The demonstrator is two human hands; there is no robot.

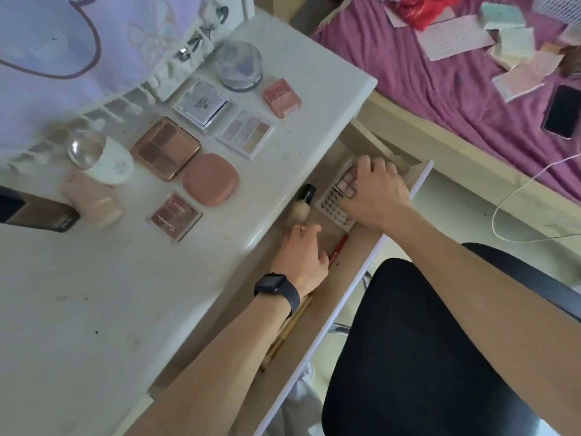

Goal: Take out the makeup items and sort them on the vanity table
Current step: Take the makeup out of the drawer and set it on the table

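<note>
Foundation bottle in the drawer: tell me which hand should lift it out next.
Left. The left hand sits right beside the foundation bottle, fingertips at its base. The right hand is further along the drawer, gripping the eyeshadow palette in the white basket.

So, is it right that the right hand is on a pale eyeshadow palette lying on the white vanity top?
No: the head view shows the right hand on the pale eyeshadow palette inside the open beige drawer, not on the white vanity top.
</note>
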